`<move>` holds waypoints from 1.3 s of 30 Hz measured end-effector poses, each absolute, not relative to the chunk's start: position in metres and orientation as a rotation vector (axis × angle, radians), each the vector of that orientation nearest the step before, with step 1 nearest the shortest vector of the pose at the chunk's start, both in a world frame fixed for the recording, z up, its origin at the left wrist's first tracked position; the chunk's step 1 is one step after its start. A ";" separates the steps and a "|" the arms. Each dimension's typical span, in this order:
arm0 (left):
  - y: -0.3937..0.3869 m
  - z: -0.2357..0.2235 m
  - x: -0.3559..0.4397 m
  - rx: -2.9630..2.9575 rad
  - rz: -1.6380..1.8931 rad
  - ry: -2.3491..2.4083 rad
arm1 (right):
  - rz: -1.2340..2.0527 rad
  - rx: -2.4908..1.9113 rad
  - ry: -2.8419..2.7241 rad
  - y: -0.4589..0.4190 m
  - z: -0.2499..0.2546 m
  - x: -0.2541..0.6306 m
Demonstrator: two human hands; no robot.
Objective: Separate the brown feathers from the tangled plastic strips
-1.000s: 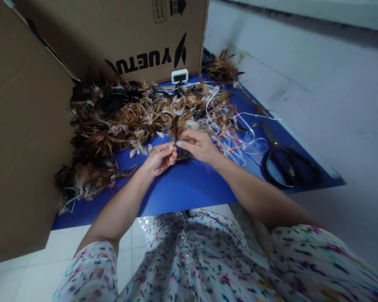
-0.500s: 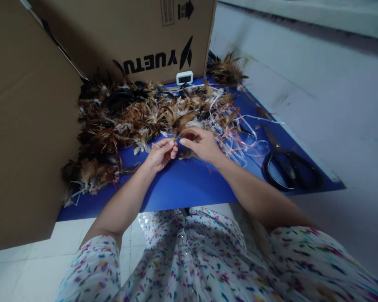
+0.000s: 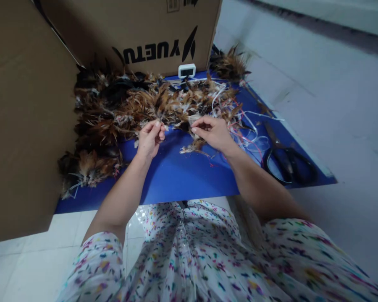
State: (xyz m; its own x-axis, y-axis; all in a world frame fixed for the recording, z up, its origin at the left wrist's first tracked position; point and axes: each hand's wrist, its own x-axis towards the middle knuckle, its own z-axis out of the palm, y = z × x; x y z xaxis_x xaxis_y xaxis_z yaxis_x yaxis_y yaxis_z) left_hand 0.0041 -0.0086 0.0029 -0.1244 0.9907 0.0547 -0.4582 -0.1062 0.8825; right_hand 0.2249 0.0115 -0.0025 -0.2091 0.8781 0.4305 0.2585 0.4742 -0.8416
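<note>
A heap of brown and black feather bundles [image 3: 122,105] covers the far half of a blue sheet [image 3: 182,176]. My left hand [image 3: 149,136] is pinched shut at the heap's near edge, with a thin strand between its fingers. About a hand's width to the right, my right hand [image 3: 212,132] is closed on a small tuft of brown feathers [image 3: 193,147] that hangs below it onto the sheet. Loose white and red strips [image 3: 239,126] lie tangled just right of that hand.
Black scissors [image 3: 286,161] lie on the sheet's right side. A cardboard box [image 3: 138,33] printed YUETU stands behind the heap, a cardboard panel [image 3: 22,121] along the left. A small white device [image 3: 187,70] sits by the box. More feathers [image 3: 228,63] lie at the back right.
My hands were fingertip to fingertip on one tuft; now they have drawn apart, the left going left and the right staying with the tuft. The view shifted slightly.
</note>
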 end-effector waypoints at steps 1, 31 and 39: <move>-0.007 0.003 0.003 0.843 1.555 0.879 | 0.772 -0.985 -1.779 0.012 -0.002 0.227; -0.002 -0.009 0.009 0.929 1.492 0.961 | 0.683 -1.173 -2.087 0.001 0.015 0.237; -0.007 -0.007 0.012 0.952 1.453 0.966 | 0.679 -1.099 -1.918 0.006 0.005 0.235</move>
State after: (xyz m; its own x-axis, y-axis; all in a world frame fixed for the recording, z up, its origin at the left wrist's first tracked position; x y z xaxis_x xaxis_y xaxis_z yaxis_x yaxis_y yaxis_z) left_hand 0.0125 -0.0072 -0.0071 -0.0828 0.9954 0.0475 -0.3414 -0.0731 0.9371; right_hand 0.2354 0.0064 0.0054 -0.2973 0.8770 0.3775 0.4443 0.4770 -0.7583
